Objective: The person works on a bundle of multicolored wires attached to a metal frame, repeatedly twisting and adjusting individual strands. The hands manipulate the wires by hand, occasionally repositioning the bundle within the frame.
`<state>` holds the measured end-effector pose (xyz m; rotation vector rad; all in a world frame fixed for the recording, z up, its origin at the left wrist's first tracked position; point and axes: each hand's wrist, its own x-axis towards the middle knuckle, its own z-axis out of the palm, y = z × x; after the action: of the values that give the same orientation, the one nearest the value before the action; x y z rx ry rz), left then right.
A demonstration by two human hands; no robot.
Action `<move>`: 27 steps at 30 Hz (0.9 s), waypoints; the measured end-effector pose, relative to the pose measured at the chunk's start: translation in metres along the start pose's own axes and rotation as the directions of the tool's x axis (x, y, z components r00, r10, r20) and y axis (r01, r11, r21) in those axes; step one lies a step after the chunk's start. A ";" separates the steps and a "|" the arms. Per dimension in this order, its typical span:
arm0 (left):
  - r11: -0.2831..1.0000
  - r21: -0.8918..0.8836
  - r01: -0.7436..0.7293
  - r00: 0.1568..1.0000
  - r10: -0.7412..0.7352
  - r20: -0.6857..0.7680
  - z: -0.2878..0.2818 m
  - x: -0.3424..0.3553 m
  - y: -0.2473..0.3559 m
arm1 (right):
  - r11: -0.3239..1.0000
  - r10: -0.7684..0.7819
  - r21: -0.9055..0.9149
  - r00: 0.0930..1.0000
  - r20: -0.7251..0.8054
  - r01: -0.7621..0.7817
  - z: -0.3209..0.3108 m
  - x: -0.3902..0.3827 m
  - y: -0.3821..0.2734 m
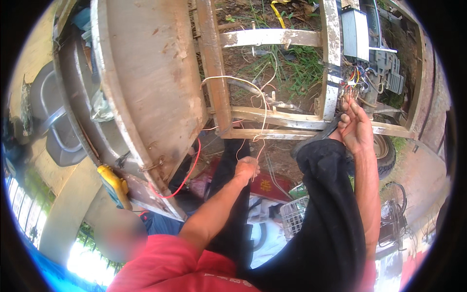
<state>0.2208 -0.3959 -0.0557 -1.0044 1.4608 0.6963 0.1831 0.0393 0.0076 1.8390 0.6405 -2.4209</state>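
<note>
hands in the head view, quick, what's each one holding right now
Left hand: closed, holding thin pale wire.
Right hand: fingertips pinched at coloured wires; which one cannot be told.

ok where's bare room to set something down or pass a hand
The brown panel between its pale rim and the rusty post is mostly bare; its slope is unclear. A hand might pass the grassy gap below the white crossbar. Crowded: colored wires at the right hand.
</note>
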 end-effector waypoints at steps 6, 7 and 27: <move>0.999 -0.049 -0.013 0.988 0.021 0.155 0.033 0.044 0.021 | 0.994 -0.028 -0.104 0.999 -0.039 0.024 0.001 0.000 -0.006; 0.997 -0.072 -0.032 0.982 0.045 0.183 0.041 0.049 0.026 | 0.991 -0.049 -0.124 0.998 -0.044 0.043 0.003 0.001 -0.010; 0.566 0.488 -0.665 0.728 0.637 0.252 0.101 0.054 0.063 | 0.433 -0.237 -0.900 0.969 -0.071 0.040 0.019 0.015 -0.044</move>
<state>0.2148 -0.2893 -0.1318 0.0537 1.8585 0.7333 0.1489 0.0761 0.0110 1.4889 1.7317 -1.3484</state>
